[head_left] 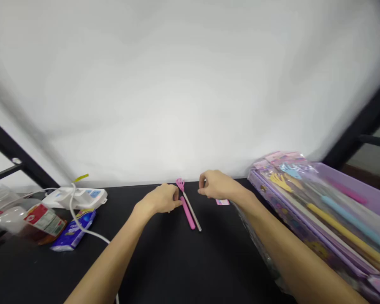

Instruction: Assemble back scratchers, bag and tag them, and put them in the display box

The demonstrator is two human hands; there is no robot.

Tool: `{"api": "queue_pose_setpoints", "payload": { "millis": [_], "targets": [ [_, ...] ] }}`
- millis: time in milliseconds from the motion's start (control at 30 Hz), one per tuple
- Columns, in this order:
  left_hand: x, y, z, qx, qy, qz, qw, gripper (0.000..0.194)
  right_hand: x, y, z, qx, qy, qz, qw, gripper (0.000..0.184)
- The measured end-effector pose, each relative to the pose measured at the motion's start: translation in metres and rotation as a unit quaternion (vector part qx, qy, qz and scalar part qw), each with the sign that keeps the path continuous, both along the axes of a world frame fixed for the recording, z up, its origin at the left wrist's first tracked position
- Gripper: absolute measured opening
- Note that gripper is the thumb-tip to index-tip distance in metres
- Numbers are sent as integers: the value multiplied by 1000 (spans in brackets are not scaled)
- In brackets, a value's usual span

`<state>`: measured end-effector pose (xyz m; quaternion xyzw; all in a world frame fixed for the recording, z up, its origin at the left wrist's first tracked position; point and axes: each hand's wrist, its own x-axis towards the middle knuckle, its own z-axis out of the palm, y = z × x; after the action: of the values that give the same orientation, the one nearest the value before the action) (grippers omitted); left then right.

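Observation:
A pink back scratcher lies in two pieces in the middle of the black table (177, 261). Its hand-shaped pink head (180, 184) sits on a thin metal rod (192, 211). Alongside the rod lies the pink handle (188, 213). My left hand (164, 198) is at the handle's far end, fingers bent and apart; whether the thumb touches the handle I cannot tell. My right hand (217, 185) hovers right of the rod, fingers loosely curled around a gap, nothing visible in them. A small pink card (222, 202) lies just below it, partly covered.
To the right, a purple box (259, 181) holds several wrapped back scratchers, one with a yellow handle (342, 226). Clear plastic wrapping (256, 240) lies under my right forearm. At left are a white power strip (79, 197) with a cable, a blue packet (72, 232) and a labelled bottle (46, 221).

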<state>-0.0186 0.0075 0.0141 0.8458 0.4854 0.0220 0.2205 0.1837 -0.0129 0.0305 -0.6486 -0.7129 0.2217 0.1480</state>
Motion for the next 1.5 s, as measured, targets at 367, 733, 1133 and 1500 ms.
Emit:
{"api": "queue_pose_setpoints", "payload": {
  "millis": [367, 733, 1133, 1500],
  "targets": [
    [6, -4, -5, 32, 91, 54, 994, 11, -25, -3, -40, -92, -1, -7, 996, 37],
    [-6, -5, 12, -50, -11, -123, 991, 18, 17, -15, 12, -64, 314, 59, 946, 12],
    [6, -15, 14, 3, -247, -128, 960, 33, 37, -21, 27, 72, 513, 32, 855, 33],
    [7, -14, 17, 118, -231, -92, 961, 36, 35, -20, 25, 74, 533, 40, 842, 33]
  ]
}}
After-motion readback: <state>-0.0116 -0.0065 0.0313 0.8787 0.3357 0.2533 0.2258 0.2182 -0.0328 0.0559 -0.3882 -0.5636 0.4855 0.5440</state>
